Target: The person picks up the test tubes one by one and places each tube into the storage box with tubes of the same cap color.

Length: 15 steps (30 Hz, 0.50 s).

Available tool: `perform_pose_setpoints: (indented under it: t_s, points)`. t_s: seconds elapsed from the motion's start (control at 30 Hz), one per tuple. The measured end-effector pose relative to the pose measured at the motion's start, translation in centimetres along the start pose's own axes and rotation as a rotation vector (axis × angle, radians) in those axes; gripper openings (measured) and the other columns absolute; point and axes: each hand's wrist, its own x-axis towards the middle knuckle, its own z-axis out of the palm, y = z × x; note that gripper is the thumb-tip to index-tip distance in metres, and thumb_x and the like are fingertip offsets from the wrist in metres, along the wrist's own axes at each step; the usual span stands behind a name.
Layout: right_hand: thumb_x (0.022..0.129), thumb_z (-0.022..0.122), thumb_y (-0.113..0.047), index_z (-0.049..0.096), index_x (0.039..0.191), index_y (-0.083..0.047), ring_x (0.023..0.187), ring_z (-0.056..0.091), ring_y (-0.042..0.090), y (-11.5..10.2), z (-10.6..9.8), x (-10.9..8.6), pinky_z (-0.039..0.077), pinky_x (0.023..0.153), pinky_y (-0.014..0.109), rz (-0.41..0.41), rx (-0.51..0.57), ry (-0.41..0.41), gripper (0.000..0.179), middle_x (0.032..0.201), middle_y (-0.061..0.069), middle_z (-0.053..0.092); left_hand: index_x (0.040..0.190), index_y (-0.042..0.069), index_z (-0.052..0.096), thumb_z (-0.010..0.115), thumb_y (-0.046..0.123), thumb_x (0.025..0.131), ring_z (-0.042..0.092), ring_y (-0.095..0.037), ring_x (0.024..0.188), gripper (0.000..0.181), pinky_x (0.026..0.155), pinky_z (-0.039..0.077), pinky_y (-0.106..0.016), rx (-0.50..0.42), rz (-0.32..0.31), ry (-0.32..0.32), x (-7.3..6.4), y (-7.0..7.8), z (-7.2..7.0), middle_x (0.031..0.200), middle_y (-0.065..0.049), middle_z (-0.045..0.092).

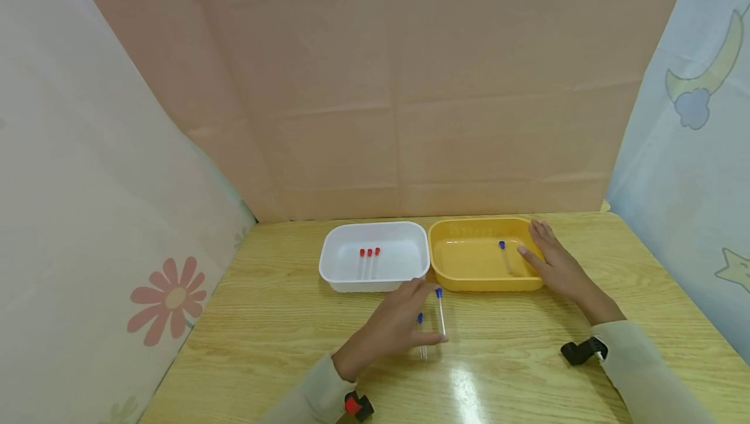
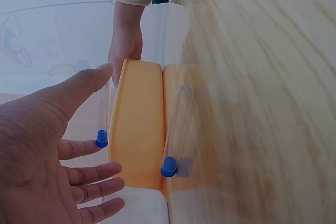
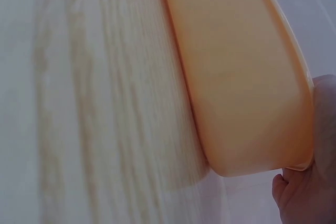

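Observation:
My left hand (image 1: 395,323) pinches a clear test tube with a blue cap (image 1: 442,313) lengthwise, thumb at its bottom and index finger at the cap. In the left wrist view that held tube's blue cap (image 2: 102,139) shows beside the index finger; the other fingers are spread. A second blue-capped tube (image 1: 423,350) lies on the table, partly hidden by the left hand in the head view. My right hand (image 1: 556,268) grips the right rim of the yellow tray (image 1: 492,284), its thumb over the inside. One blue-capped tube (image 1: 506,257) lies in that tray.
A white tray (image 1: 375,286) stands against the left side of the yellow one and holds three red-capped tubes (image 1: 369,264). Both trays sit on a wood-grain table (image 1: 263,346). A plain cloth (image 1: 398,85) hangs behind, with patterned cloths at both sides.

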Motion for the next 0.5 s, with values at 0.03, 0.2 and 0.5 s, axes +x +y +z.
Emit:
perform_pose_setpoints:
  t_s: [0.03, 0.2, 0.5]
  points:
    - [0.109, 0.046, -0.032, 0.005, 0.158, 0.008, 0.153, -0.015, 0.038, -0.03, -0.05, 0.0, -0.004, 0.117, 0.067, 0.002, -0.001, 0.001, 0.075, 0.167, 0.023, -0.005, 0.152, 0.015, 0.043, 0.077, 0.062, 0.081, 0.051, -0.019, 0.128, 0.092, 0.103, 0.048, -0.038, 0.0, 0.0, 0.0, 0.04, 0.0, 0.04, 0.144, -0.001, 0.051]
    - [0.11, 0.046, -0.032, 0.006, 0.158, 0.008, 0.153, -0.015, 0.038, -0.08, -0.07, -0.03, -0.004, 0.117, 0.067, 0.004, -0.004, 0.003, 0.075, 0.167, 0.023, -0.005, 0.149, 0.015, 0.045, 0.077, 0.062, 0.081, 0.052, -0.015, 0.121, 0.089, 0.098, 0.05, -0.032, 0.006, 0.008, 0.011, 0.3, 0.06, 0.0, 0.136, 0.001, 0.053]
    - [0.11, 0.046, -0.032, 0.006, 0.158, 0.008, 0.153, -0.014, 0.038, -0.19, -0.02, -0.03, -0.004, 0.117, 0.066, 0.012, -0.006, -0.001, 0.075, 0.167, 0.023, -0.004, 0.149, 0.014, 0.045, 0.077, 0.063, 0.081, 0.052, -0.016, 0.121, 0.09, 0.1, 0.049, -0.031, 0.025, 0.009, 0.004, 0.81, 0.29, -0.21, 0.137, 0.0, 0.052]
